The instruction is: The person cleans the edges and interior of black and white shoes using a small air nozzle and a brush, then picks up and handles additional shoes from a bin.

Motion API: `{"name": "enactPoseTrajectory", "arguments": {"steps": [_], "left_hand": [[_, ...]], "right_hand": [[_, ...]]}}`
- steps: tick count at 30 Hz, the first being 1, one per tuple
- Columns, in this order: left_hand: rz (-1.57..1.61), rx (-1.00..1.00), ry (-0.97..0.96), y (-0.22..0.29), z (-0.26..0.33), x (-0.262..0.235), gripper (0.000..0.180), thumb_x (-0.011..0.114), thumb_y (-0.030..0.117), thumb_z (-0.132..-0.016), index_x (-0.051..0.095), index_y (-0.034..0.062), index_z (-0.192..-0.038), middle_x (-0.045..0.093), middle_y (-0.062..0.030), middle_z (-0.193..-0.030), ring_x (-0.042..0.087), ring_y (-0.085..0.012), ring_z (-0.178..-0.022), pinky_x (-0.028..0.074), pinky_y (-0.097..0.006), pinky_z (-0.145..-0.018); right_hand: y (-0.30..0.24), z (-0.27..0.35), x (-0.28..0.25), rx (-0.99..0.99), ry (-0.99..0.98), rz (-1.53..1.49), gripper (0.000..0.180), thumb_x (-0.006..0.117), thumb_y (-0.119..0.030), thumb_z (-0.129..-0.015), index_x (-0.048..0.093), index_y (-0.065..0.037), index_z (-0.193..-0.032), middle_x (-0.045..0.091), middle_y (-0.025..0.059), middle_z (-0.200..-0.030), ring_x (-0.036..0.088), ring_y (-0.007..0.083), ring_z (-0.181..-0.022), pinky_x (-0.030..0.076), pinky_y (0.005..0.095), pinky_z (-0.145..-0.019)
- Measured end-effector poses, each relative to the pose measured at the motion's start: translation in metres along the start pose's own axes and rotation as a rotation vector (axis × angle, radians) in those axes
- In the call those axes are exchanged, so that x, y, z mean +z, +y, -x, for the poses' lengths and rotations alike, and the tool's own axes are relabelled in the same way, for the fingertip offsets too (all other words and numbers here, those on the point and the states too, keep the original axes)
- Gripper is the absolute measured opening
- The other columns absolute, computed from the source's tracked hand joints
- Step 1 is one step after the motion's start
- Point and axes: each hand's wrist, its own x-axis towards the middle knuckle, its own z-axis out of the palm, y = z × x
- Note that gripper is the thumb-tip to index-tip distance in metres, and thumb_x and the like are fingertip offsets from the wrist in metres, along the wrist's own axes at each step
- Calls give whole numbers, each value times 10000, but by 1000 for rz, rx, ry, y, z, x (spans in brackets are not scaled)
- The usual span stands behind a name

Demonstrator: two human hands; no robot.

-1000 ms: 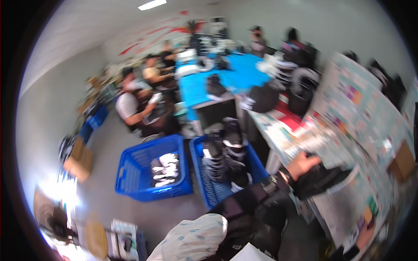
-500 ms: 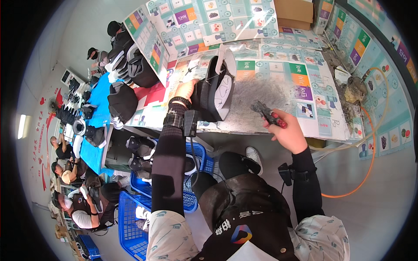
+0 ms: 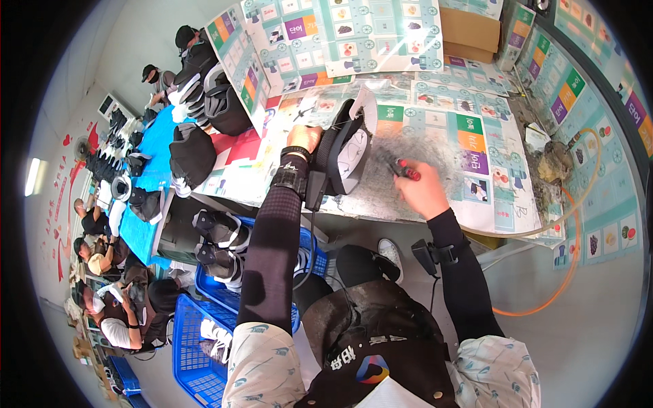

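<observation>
Nearest the body: dark apron over the lap, both forearms in black sleeves rising from the lower edge. A blue crate [image 3: 204,340] sits on the floor at lower left, with a second one beyond it holding dark shoe parts. Floor to the right is bare grey, crossed by an orange hose [image 3: 568,272] that loops up to the table's right end.

The table [image 3: 435,197] has its near edge running from centre-left to right, just above the knees. Its top is covered with printed picture sheets.

Right hand [image 3: 422,194] lies over the table just inside the near edge, fingers closed around a small tool with a red handle [image 3: 405,170]; the tool's dark tip points up-left.

Left hand [image 3: 305,139] is further in, towards the table's left part, gripping the black shoe upper [image 3: 347,146], which stands on edge with its white lining turned to the right. The shoe is between the two hands, touching the left, and just beside the tool tip; contact there I cannot tell.

Open tabletop extends right of the right hand towards the far right corner. A cardboard box [image 3: 469,30] sits at the far edge.

Far left: a blue bench [image 3: 153,170] with dark shoes, other people seated along it.
</observation>
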Motion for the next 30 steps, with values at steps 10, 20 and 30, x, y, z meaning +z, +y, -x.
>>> {"name": "enactPoseTrajectory", "arguments": {"steps": [10, 20, 30], "left_hand": [[5, 0, 42, 8, 11, -1, 553, 755, 381, -819, 740, -134, -1020, 752, -317, -979, 761, -378, -960, 564, -404, -874], [101, -24, -6, -4, 7, 0, 589, 775, 373, -828, 687, -81, -1193, 718, -319, -1172, 706, -409, -1135, 535, -426, -993], [349, 33, 24, -4, 30, -6, 375, 785, 262, -834, 722, -24, -1068, 768, -187, -999, 735, -294, -946, 551, -373, -887]], "right_hand": [[-7, 2, -11, -104, 64, 14, 288, 695, -172, -825, 722, -1, -1055, 660, 259, -810, 652, 457, -781, 514, 459, -718], [-3, 11, -30, -59, -9, 22, 323, 726, -164, -806, 726, 10, -1078, 666, 276, -850, 662, 457, -814, 523, 438, -745], [-16, 27, -36, -207, -1, 212, 263, 704, -135, -821, 702, 24, -1030, 633, 271, -794, 622, 482, -777, 504, 463, -710]]}}
